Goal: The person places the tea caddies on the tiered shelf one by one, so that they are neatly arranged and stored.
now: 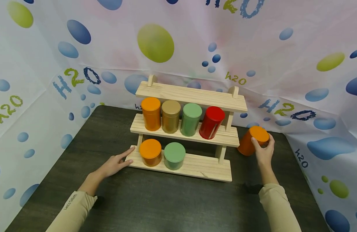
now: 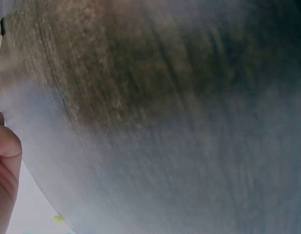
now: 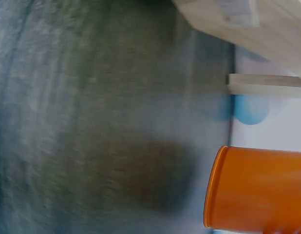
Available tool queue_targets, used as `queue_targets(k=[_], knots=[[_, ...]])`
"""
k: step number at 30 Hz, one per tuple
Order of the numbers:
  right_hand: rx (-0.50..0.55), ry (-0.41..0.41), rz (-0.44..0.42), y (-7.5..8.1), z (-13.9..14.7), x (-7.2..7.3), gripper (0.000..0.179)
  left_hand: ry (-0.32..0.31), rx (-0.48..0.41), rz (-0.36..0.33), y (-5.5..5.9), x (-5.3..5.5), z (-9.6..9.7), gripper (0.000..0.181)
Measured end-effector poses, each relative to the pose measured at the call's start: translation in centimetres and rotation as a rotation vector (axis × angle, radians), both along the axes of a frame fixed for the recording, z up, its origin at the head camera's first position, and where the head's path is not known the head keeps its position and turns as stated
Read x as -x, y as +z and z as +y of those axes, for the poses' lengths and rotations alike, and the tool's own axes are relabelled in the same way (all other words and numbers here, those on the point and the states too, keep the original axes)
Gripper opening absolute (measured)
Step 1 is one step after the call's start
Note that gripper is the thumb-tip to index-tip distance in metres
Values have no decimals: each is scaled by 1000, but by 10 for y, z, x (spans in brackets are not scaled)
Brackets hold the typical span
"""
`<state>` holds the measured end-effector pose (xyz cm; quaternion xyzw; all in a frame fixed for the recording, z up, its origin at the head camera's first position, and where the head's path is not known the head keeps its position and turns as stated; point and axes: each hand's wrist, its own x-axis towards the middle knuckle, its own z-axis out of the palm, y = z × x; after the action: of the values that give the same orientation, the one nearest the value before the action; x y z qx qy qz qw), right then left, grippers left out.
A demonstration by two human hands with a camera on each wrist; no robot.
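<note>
My right hand (image 1: 265,153) grips an orange canister (image 1: 248,143) by its upper part, to the right of a tiered wooden shelf (image 1: 207,167). The canister leans, and its lower rim shows in the right wrist view, where the hand is out of sight. At the shelf's lower left corner my left hand (image 1: 113,164) touches the board's end with its index finger and thumb extended. On the bottom tier are a short orange canister (image 1: 150,153) and a short green canister (image 1: 174,156). The middle tier carries a tall orange canister (image 1: 151,114), a gold one (image 1: 170,116), a green one (image 1: 191,120) and a red one (image 1: 212,123).
The shelf's top board (image 1: 190,95) overhangs the middle tier and has two small upright pegs. A dark wooden table (image 1: 172,199) lies under everything. A printed curtain (image 1: 114,45) with dots and lettering encloses the back and both sides.
</note>
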<state>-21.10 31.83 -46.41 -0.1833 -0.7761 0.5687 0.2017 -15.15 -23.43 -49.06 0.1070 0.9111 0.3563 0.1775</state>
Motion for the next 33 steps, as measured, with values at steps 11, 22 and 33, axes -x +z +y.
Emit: queue_targets(k=[11,22,33], knots=[[21,44,143,53,-7,1,62,-8,-4,4,-1,0,-1,65],[-56,113,275,102,-11,0,59,-6,-2,1,-1,0,-1,65],[-13,155,403,145,-21,1,53,-2,-14,-9,0,-1,-1,65]])
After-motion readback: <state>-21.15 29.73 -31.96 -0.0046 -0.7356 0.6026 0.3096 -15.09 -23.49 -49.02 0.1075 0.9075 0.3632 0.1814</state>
